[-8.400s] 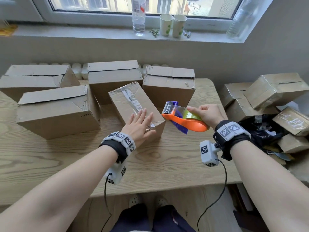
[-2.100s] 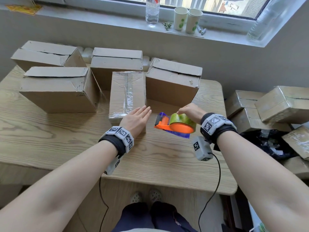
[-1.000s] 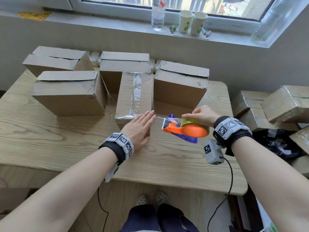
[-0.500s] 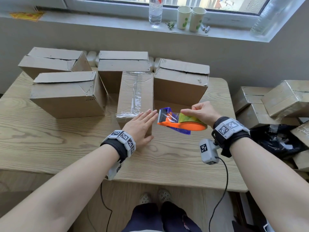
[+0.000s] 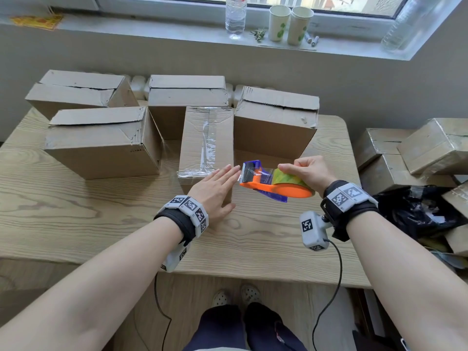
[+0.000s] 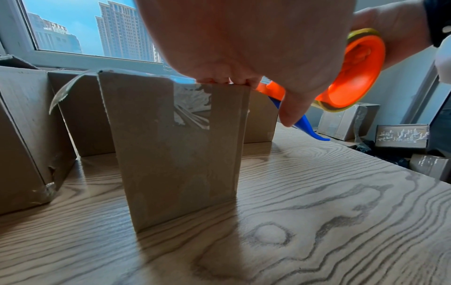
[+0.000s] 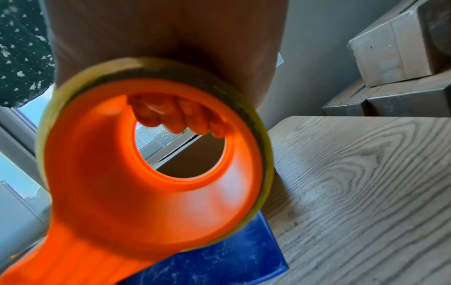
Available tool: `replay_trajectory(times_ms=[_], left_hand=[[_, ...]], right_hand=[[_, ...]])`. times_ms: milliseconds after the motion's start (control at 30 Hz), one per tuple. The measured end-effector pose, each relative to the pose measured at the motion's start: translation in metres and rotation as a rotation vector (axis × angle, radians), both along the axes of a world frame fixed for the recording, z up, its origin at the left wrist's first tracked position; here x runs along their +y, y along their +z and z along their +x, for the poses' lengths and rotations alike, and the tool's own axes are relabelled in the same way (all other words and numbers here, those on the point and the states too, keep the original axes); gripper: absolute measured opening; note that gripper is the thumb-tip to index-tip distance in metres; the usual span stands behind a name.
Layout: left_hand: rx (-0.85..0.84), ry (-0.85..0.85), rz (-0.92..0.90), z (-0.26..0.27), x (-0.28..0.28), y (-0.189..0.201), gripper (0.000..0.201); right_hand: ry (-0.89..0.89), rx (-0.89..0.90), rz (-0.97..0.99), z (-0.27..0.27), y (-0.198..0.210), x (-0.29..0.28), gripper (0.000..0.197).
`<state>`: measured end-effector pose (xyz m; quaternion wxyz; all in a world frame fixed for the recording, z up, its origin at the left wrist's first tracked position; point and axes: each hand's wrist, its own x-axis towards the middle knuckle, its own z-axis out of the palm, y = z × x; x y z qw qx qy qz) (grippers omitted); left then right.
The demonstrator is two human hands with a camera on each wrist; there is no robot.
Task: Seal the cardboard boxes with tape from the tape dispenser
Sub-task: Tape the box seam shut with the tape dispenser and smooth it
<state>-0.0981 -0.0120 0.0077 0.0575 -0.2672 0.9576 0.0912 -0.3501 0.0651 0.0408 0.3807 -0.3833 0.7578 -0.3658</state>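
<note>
A narrow cardboard box (image 5: 206,138) stands mid-table with clear tape along its top seam and down its near face (image 6: 190,108). My left hand (image 5: 217,188) lies flat with straight fingers on the box's near top edge. My right hand (image 5: 307,173) grips the orange tape dispenser (image 5: 276,186) just right of the box, above the table; its blue blade end points at my left fingertips. In the right wrist view my fingers curl through the dispenser's orange ring (image 7: 151,173). The left wrist view shows the dispenser (image 6: 351,77) behind my palm.
Several more cardboard boxes (image 5: 101,140) with untaped flaps stand on the wooden table (image 5: 76,219) left, behind and right of the narrow one. A pile of taped boxes (image 5: 415,150) and a black bag (image 5: 417,211) sit off the right edge. Bottle and cups line the windowsill.
The dispenser has come away from the box's near edge, lifted and drawn a little right, with no tape strand stretched to the box now. My left hand stays flat on the box.
</note>
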Motion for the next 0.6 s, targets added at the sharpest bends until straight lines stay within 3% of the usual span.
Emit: replay_trajectory(times_ms=[100, 433, 600], left_hand=[[-0.028, -0.003, -0.032, 0.002, 0.001, -0.001, 0.081], [-0.015, 0.011, 0.031, 0.003, 0.002, 0.001, 0.091], [0.032, 0.126, 0.041, 0.016, 0.011, 0.006, 0.079]], right_hand=[[-0.038, -0.081, -0.039, -0.006, 0.002, 0.002, 0.046], [-0.067, 0.050, 0.078, -0.013, 0.010, 0.023, 0.049], [0.049, 0.082, 0.189, 0.010, -0.012, 0.020, 0.031]])
